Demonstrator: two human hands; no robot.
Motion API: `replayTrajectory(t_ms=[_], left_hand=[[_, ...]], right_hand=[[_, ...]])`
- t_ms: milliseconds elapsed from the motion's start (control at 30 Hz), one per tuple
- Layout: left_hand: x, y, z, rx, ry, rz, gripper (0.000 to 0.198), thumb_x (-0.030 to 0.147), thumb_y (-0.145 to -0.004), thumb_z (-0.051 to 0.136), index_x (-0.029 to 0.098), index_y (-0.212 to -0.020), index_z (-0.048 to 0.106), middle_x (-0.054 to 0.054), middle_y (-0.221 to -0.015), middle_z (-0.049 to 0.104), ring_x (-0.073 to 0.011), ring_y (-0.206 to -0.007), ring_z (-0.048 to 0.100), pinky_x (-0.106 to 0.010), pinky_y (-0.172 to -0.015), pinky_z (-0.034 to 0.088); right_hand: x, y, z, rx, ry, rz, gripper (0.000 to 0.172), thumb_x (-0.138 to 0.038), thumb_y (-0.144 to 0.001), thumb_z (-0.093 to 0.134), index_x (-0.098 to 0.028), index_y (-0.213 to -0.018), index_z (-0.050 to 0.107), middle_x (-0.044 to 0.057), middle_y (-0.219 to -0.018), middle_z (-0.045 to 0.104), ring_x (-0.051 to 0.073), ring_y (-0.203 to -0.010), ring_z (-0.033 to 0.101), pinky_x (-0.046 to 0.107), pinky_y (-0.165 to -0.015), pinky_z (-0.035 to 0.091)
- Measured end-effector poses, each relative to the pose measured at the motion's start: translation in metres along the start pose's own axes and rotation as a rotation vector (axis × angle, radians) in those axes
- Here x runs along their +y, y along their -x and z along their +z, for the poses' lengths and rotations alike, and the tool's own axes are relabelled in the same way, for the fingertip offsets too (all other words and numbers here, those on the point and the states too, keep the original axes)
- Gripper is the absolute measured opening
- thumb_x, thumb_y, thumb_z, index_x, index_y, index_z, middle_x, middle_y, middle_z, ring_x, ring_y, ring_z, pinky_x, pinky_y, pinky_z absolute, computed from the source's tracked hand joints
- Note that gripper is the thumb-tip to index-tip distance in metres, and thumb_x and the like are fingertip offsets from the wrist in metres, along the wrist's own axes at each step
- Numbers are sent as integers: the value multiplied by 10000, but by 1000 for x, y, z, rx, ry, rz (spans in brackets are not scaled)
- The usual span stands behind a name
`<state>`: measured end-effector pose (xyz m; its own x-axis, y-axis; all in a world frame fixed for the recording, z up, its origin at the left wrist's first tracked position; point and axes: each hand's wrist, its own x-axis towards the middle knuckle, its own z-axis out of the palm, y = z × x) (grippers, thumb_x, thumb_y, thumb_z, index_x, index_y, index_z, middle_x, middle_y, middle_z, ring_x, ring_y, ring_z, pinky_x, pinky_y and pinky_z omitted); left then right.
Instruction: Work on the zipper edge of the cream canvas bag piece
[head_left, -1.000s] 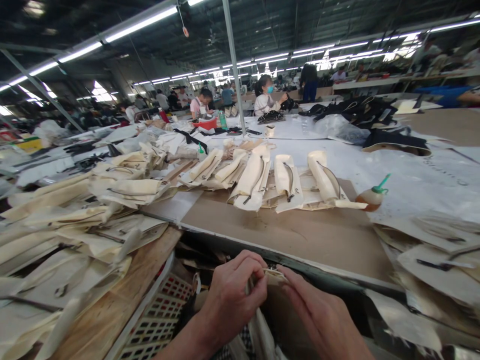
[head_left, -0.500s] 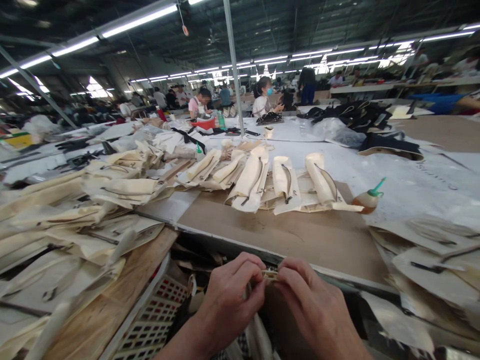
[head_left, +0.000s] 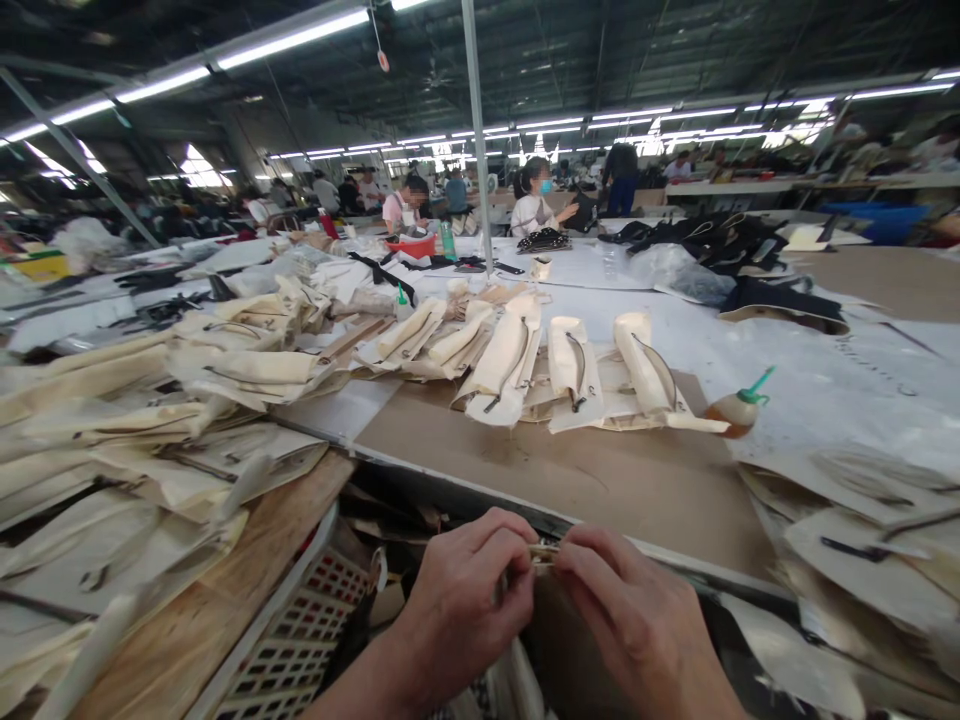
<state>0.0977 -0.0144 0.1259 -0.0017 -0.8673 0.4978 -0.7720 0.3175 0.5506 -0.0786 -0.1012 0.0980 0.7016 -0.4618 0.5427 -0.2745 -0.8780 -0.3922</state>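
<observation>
My left hand (head_left: 474, 575) and my right hand (head_left: 626, 590) are close together at the table's near edge, fingers pinched. Between them runs the edge of a cream fabric piece (head_left: 543, 553), gripped from both sides; most of it hangs down out of sight behind my hands. Beyond them on brown board (head_left: 585, 490) lies a row of several folded cream fabric pieces (head_left: 507, 360) with dark zippers along them. A glue bottle (head_left: 739, 408) with a green nozzle and amber contents stands at the right end of that row.
Cream pieces with zippers are heaped at left (head_left: 150, 450) and right (head_left: 885, 540). A white plastic basket (head_left: 292, 630) sits low beside a wooden plank (head_left: 225, 570). A metal post (head_left: 480, 140) rises from the table. Co-workers (head_left: 536, 205) sit farther back.
The view has shifted slightly, so the table things appear a little to the right. Both hands keep their pinch on the fabric edge, with only small finger movement.
</observation>
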Motion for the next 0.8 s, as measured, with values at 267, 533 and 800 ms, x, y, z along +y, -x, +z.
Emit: replayTrajectory(t_ms=[267,533,800], left_hand=[[-2,1,-1,-21,2,-19,174,15,-809,513,185,-776,495,-19,-896,640,-137,-786,605,-234,-694,476],[-2,1,-2,-19,23,-88,170,26,-806,534,187,-760,504,-20,-909,646,-137,-789,610,-228,-691,473],[-4,-3,-4,-48,73,-119,147,77,-845,579,174,-740,548,-22,-858,646,-136,-775,613,-222,-684,462]], right_hand=[[-9,-6,4,5,14,60,253,-229,-1026,327,-232,-876,531,7,-858,607,139,-684,600,249,-597,389],[-10,-7,5,59,-102,-10,172,-129,-995,362,-216,-938,499,31,-919,634,134,-803,638,220,-673,463],[-7,0,17,69,-341,187,135,-166,-988,420,-238,-887,472,-12,-922,627,108,-816,627,208,-736,471]])
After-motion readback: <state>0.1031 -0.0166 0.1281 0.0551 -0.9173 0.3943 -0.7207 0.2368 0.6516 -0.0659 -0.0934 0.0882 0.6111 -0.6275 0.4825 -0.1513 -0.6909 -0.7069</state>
